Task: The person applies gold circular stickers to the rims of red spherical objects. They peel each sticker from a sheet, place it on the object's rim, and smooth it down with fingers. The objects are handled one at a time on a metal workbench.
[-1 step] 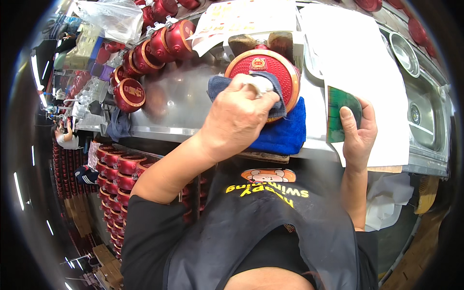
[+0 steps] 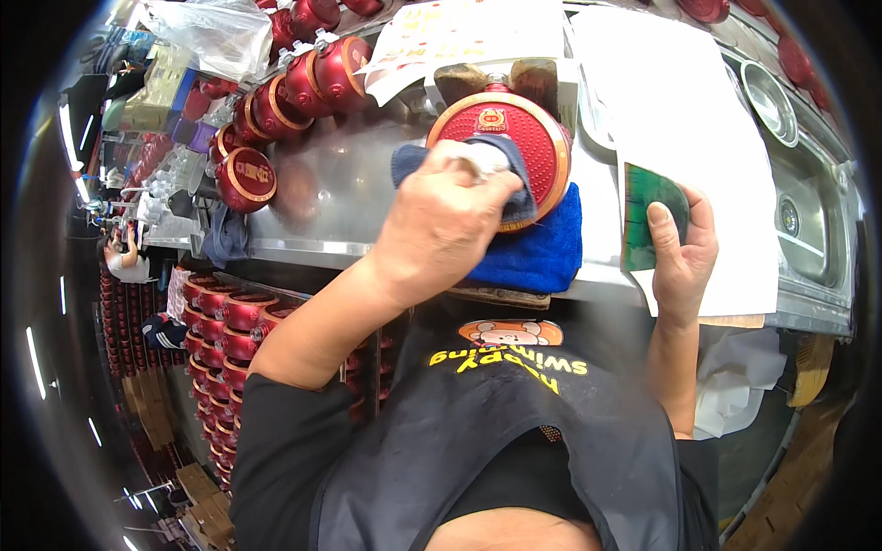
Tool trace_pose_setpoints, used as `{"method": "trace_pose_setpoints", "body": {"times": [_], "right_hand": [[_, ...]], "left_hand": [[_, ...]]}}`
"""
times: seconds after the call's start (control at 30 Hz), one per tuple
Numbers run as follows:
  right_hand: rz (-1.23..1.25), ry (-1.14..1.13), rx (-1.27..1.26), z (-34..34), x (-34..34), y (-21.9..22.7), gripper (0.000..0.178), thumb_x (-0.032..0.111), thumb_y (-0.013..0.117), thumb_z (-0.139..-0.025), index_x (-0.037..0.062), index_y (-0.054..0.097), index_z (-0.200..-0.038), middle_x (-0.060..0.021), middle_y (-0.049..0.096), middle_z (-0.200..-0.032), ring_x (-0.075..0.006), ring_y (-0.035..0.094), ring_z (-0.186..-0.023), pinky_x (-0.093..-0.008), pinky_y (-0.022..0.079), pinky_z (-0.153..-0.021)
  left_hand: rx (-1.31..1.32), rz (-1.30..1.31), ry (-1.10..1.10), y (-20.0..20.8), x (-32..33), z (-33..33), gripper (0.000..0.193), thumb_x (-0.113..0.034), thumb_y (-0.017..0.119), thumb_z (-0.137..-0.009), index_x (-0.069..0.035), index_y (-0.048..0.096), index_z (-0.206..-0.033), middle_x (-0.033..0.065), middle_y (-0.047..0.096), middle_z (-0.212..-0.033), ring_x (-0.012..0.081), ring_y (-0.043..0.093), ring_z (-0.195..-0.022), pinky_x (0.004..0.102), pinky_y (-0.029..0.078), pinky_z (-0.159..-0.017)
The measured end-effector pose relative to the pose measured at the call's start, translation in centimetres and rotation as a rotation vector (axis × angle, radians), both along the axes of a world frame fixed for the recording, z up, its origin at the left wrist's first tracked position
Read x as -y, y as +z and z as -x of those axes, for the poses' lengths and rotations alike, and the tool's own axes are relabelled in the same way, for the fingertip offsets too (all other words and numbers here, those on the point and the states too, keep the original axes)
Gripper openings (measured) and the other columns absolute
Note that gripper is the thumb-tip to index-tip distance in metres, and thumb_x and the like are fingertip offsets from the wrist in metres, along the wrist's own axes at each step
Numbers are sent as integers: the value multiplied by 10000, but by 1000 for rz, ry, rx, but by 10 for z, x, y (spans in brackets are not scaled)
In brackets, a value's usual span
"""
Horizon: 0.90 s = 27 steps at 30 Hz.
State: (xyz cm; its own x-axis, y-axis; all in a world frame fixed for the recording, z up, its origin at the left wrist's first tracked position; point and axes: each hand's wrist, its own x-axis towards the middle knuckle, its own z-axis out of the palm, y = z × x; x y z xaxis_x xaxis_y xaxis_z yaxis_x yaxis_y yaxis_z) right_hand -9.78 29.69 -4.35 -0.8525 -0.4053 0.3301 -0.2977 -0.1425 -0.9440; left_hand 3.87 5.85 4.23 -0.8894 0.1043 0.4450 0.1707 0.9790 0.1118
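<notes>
A round red bottle (image 2: 542, 151) with a gold rim and dotted face lies on a folded blue towel (image 2: 551, 248). Its neck end points away from me, between two brown blocks (image 2: 533, 84). My left hand (image 2: 447, 204) is closed on a dark blue-grey cloth (image 2: 516, 207) and presses it against the lower left of that face. Something white, too covered to name, shows in the same fingers. On the right, my right hand (image 2: 683, 248) grips a green, translucent scraper (image 2: 643, 216) between thumb and fingers, above white paper.
Several red bottles (image 2: 280, 108) stand along the left of the metal worktop (image 2: 312, 179). A printed sheet (image 2: 432, 37) lies at the back. White paper (image 2: 717, 184) spreads beside a sink (image 2: 808, 230) and a metal bowl (image 2: 770, 101). Stacked bottles (image 2: 225, 340) fill the lower left.
My left hand and the cloth have shifted slightly left and toward me over the bottle's face. My right hand keeps its place with the scraper.
</notes>
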Motion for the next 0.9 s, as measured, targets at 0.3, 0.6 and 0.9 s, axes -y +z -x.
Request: {"method": "trace_pose_setpoints", "body": {"times": [0.3, 0.6, 0.9], "right_hand": [[-15, 7, -15, -5, -4, 0, 258, 117, 664, -1031, -23, 603, -1239, -33, 668, -1089, -82, 597, -981, -218, 485, -877], [0, 19, 27, -7, 2, 3, 276, 134, 682, -1021, -30, 610, -1231, -39, 676, -1056, -88, 608, -938, -228, 502, -843], [-48, 34, 40, -4, -1, 1, 283, 125, 682, -1020, -27, 601, -1245, -32, 668, -1079, -88, 601, -968, -225, 490, -870]], "left_hand": [[-21, -115, -19, -10, 0, -21, 321, 35, 703, -797, -72, 737, -1097, 128, 703, -1035, 347, 629, -1019, 426, 527, -908], [91, -65, -85, -9, -1, -19, 297, 2, 700, -808, -64, 726, -1096, 140, 700, -1024, 360, 625, -1030, 423, 508, -950], [-24, -46, -110, 16, 18, 32, 203, -40, 692, -836, -70, 722, -1035, 152, 697, -1004, 361, 632, -988, 439, 515, -923]]}}
